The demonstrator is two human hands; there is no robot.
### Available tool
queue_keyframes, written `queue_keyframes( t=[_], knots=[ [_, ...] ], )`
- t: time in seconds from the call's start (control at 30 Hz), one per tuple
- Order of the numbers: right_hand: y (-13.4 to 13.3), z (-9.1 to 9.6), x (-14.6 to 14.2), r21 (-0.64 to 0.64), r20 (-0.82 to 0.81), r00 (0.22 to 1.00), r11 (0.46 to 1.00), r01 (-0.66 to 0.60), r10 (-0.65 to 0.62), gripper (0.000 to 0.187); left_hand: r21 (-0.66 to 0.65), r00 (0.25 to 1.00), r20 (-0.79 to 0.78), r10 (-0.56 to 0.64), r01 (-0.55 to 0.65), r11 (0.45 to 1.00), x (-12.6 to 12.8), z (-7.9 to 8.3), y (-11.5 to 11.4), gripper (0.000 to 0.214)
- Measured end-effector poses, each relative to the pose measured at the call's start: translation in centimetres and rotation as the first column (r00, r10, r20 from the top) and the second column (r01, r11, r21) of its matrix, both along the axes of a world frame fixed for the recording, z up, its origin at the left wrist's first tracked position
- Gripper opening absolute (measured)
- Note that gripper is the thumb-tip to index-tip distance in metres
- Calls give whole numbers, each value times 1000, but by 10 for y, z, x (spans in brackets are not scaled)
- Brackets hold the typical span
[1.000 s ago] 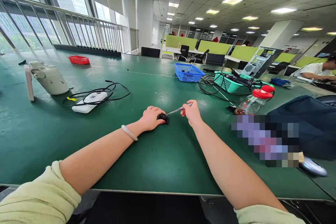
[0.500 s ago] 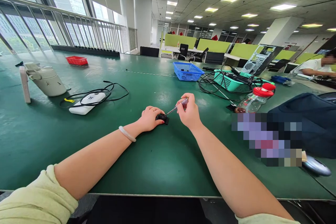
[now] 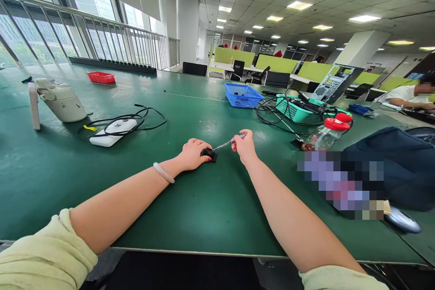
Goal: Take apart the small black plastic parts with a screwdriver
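Observation:
My left hand (image 3: 195, 154) rests on the green table (image 3: 190, 217), its fingers closed round a small black part (image 3: 210, 154) and holding it against the tabletop. What exactly the part is I cannot make out. A screwdriver (image 3: 228, 143) is gripped in my right hand (image 3: 245, 146), a little to the right of the part. Its thin metal shaft slants down to the left, and the tip meets the part's upper right side. Most of the screwdriver's handle is covered by my fingers.
To the left lie a white power bank (image 3: 115, 132) with a black cable and a tilted beige bottle (image 3: 63, 102). Farther back are a red tray (image 3: 101, 78), a blue basket (image 3: 243, 96) and a green basket (image 3: 299, 111) of cables. A red-lidded jar (image 3: 324, 133) and dark bag (image 3: 394, 167) stand right.
My right hand has shifted slightly right and tipped the screwdriver flatter, its tip still at the black part. My left hand keeps its hold. The view has turned slightly.

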State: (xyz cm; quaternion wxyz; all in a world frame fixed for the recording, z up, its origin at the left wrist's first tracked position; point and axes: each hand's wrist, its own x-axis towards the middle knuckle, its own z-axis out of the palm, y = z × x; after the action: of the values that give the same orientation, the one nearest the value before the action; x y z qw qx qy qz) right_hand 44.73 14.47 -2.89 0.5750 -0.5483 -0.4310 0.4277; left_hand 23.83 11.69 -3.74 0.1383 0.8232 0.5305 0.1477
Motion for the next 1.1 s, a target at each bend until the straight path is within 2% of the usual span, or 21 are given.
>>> queue_keyframes(
  t=[0.2, 0.43, 0.63, 0.8, 0.87, 1.1],
  knots=[
    [4, -8, -2, -95, -92, 996, 995, -19, 10, 36, 2, 1000, 2, 3, -3, 1000, -2, -1, 0, 37],
    [-2, -7, -13, -135, -143, 990, 990, -41, 22, 36, 7, 1000, 11, -25, 25, 1000, -1, 1, -1, 36],
    [-10, 1, -24, -61, -136, 990, 997, -40, 32, 34, -25, 1000, -2, -3, 3, 1000, 1, 5, -4, 39],
    [-10, 3, -4, 116, -84, 996, 992, 46, -36, 36, -11, 1000, -1, -13, 13, 1000, 1, 2, -3, 37],
    [-8, 1, 4, 150, -65, 996, 986, 68, -59, 37, 2, 1000, 7, -23, 23, 1000, 1, 1, -1, 35],
    [-1, -8, 4, 85, -71, 997, 996, 22, -16, 38, -11, 999, 29, -28, 28, 1000, 0, 2, -2, 34]
  ],
)
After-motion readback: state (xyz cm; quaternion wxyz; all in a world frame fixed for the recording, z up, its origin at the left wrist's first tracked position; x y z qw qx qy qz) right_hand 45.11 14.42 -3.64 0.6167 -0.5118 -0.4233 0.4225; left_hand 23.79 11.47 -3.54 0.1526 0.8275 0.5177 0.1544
